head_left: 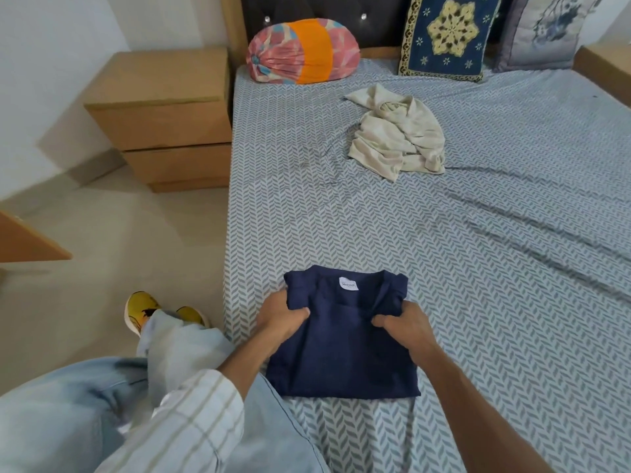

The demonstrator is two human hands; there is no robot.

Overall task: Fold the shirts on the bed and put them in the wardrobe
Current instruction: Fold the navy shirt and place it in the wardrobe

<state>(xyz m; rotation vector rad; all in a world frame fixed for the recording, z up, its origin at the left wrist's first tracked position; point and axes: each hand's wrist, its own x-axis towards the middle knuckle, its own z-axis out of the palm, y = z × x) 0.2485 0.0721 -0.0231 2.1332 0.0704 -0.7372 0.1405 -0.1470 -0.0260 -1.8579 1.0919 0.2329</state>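
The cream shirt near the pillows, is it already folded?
No, the cream shirt lies crumpled in a loose heap on the bed sheet.

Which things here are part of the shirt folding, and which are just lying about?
Part of the job:
navy shirt, held by left hand and right hand
crumpled cream shirt
bed

Just lying about:
round bolster
blue cushion
grey pillow
bedside drawers

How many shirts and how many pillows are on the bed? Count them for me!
Shirts: 2, the navy shirt in both hands and the cream shirt, crumpled.
Pillows: 3, the round bolster, the blue pillow and the grey pillow.
Total: 5
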